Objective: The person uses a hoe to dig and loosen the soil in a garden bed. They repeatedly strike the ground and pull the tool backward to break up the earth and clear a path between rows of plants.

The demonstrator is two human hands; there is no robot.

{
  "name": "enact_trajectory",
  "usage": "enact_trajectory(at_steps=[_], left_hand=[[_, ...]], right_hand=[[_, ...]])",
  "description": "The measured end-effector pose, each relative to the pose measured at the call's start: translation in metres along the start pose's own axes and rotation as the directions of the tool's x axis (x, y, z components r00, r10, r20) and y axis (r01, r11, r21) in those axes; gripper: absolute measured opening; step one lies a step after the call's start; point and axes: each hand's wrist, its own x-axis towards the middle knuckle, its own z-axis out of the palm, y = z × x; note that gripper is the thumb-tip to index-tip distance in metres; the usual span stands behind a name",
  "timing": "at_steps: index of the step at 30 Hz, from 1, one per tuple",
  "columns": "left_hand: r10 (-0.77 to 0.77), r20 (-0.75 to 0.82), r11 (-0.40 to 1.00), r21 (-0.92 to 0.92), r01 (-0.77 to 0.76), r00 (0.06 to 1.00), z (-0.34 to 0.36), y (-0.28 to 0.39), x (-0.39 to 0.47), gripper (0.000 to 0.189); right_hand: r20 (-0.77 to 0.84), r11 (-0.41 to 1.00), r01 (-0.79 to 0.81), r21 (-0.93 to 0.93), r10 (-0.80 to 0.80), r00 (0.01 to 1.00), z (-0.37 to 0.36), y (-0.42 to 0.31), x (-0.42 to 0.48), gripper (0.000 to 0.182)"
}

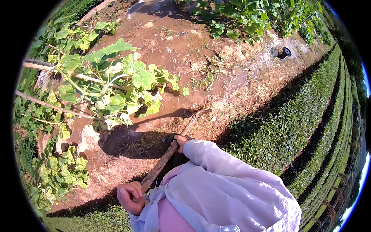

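Note:
A long-handled hoe slants across the view in front of me, its rough wooden handle (161, 166) rising from lower left to upper right. My right hand (181, 142) is wrapped around the handle about midway. Lower down, my left hand (131, 196) has its fingers curled around the handle near its rear end. At the far end, the hoe head (202, 112) is seen nearly edge-on over dry grass beside wet soil; whether it touches the ground is unclear. A pale long-sleeved shirt covers both my arms.
Broad-leaved vines (142, 76) lean in from the left on wooden poles (55, 106). More vines (240, 17) grow at the top. Muddy water (176, 55) covers much of the ground. Trimmed hedge rows (289, 124) run along the right. A black round-topped fixture (286, 52) stands upper right.

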Motion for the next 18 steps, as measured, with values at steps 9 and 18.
enact_trajectory(at_steps=[9,18], left_hand=[[0.029,-0.16,0.999,-0.039,-0.035,0.987,0.023,0.025,0.006,0.023],[0.11,-0.126,0.977,-0.171,-0.13,0.986,0.154,-0.031,-0.019,0.027]], right_hand=[[0.037,0.991,0.019,-0.133,-0.014,0.999,0.005,-0.027,-0.024,0.012],[0.191,0.946,0.16,-0.281,-0.109,0.976,-0.009,-0.187,-0.008,0.014]])
